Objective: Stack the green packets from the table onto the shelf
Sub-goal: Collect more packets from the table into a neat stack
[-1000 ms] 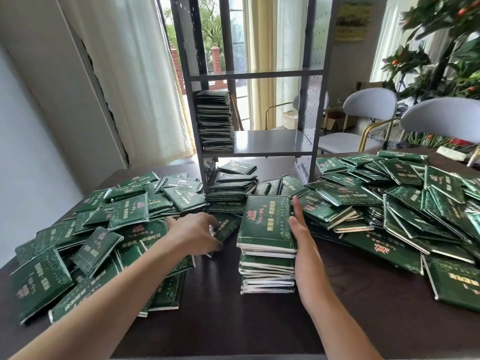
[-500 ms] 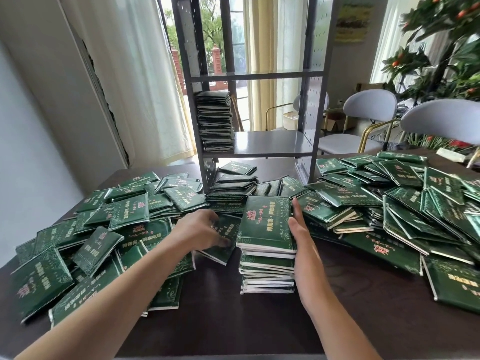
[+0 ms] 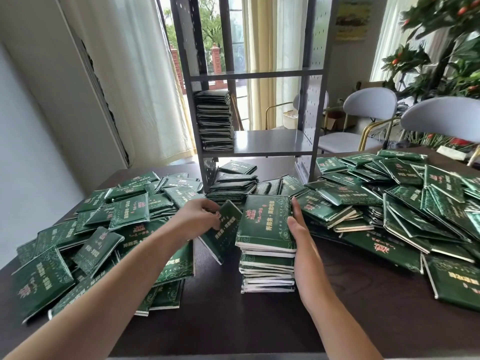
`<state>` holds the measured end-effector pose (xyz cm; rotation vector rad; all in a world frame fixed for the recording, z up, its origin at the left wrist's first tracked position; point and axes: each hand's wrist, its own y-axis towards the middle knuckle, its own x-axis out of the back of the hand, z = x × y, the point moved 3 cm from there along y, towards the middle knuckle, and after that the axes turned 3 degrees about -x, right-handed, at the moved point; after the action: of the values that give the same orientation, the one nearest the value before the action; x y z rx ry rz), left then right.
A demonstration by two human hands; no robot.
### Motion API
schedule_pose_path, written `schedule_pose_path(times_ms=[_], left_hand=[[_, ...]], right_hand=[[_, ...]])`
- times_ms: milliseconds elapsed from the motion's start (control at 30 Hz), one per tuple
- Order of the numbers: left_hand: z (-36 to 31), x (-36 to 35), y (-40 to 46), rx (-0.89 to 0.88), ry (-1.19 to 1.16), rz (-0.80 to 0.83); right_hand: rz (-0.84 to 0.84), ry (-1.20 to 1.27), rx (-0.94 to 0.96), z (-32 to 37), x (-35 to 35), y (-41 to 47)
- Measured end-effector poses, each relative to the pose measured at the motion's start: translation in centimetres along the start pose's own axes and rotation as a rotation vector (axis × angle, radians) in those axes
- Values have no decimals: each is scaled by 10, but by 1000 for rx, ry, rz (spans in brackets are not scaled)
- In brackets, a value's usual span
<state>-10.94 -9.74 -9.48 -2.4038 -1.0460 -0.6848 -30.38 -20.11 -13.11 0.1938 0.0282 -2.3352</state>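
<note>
Lifted clear of the loose heap since a second ago, a single green packet (image 3: 225,227) is now being carried by the left hand (image 3: 197,220), which was earlier reaching flat into the pile. That hand is pinching the packet's far edge, fingers curled over it, and the packet is hanging tilted, its long axis running away from the person and its near corner dipping toward the table (image 3: 233,323).

Just to the right of it, a neat stack of packets (image 3: 267,258) is standing between the two hands. The right hand (image 3: 301,245) is resting against the stack's right side as before, fingers straight and together, steadying it.

For the coming move, the carried packet needs to travel a short way rightward and up, then level out so its long axis matches the top packet's, which also points away from the person. The left hand is the nearer one.

Beyond both hands, the shelf (image 3: 270,141) is already holding one tall pile of packets (image 3: 214,120) at its left end. Loose packets are spreading outward left and right of the hands.
</note>
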Motion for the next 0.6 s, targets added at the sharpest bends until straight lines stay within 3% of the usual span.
schedule_pose_path(times_ms=[300,600], left_hand=[[-47,28,-30,-142,-573,-114],[-76,30,-60,-347,-508,-196]], right_hand=[[2,13,9,-3,1,2],[16,31,9,-7,1,5]])
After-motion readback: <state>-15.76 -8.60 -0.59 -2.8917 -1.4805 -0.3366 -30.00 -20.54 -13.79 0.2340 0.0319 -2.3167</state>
